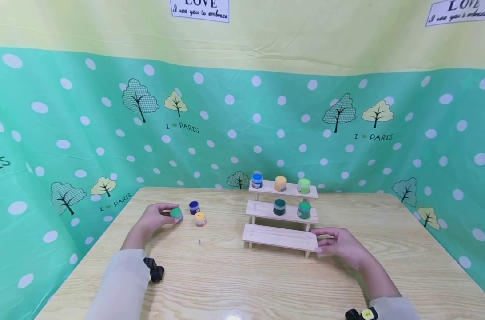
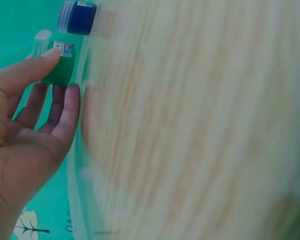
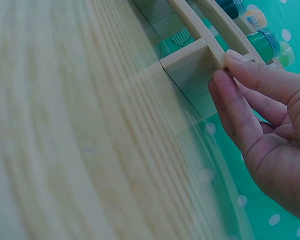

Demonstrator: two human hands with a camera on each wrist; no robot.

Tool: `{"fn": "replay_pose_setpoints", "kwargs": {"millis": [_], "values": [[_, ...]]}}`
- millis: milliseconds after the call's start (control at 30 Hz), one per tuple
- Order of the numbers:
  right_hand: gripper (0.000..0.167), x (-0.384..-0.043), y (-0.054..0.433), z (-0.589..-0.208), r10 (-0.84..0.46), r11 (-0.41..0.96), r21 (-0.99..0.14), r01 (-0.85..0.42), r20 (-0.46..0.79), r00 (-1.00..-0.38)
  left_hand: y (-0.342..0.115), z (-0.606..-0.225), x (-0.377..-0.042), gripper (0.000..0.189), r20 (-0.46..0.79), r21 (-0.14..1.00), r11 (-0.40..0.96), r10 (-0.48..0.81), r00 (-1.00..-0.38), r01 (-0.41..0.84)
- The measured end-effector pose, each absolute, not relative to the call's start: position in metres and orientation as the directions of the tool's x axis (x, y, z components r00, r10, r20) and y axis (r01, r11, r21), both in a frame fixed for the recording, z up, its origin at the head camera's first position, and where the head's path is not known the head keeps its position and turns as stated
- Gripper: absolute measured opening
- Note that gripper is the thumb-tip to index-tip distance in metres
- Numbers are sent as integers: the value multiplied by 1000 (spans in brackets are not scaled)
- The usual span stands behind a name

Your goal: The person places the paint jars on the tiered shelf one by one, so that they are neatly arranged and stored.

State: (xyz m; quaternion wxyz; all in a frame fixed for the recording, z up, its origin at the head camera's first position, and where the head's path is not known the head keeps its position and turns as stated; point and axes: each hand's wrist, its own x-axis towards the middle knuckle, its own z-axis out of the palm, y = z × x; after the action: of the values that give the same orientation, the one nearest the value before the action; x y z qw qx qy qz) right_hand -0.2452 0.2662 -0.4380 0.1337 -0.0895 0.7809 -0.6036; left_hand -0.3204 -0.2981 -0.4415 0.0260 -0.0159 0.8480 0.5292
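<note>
My left hand [image 1: 157, 218] pinches a small green paint jar [image 2: 60, 67] between thumb and fingers, at the left of the table. A dark blue jar [image 1: 194, 207] and an orange-yellow jar [image 1: 200, 219] stand just right of it. At the right, a three-tier wooden rack [image 1: 280, 236] has its lowest step bare. My right hand [image 1: 340, 244] grips the right end of that step, thumb on top and fingers below in the right wrist view. On the middle step are a dark green jar [image 1: 279, 206] and a green jar [image 1: 304, 210].
Along the top step stand a blue jar [image 1: 257, 181], a pale orange jar [image 1: 280, 183] and a light green jar [image 1: 304, 186]. A tiny dark bit [image 1: 199, 242] lies on the wooden table [image 1: 226, 284]. Behind the table hangs a dotted green curtain [image 1: 242, 115].
</note>
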Motion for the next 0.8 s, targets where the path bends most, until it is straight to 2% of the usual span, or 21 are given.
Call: {"fn": "replay_pose_setpoints", "kwargs": {"millis": [200, 533, 800], "values": [[67, -246, 267, -439, -276, 278, -960, 28, -108, -955, -300, -439, -317, 59, -56, 910, 412, 16, -998, -44], [66, -245, 266, -438, -287, 273, -962, 25, -106, -952, -296, -429, -312, 59, -29, 885, 465, 27, -999, -13], [66, -245, 266, -438, -302, 264, -964, 17, -99, -948, -290, -423, -309, 60, 31, 877, 477, 75, -997, 63]]}}
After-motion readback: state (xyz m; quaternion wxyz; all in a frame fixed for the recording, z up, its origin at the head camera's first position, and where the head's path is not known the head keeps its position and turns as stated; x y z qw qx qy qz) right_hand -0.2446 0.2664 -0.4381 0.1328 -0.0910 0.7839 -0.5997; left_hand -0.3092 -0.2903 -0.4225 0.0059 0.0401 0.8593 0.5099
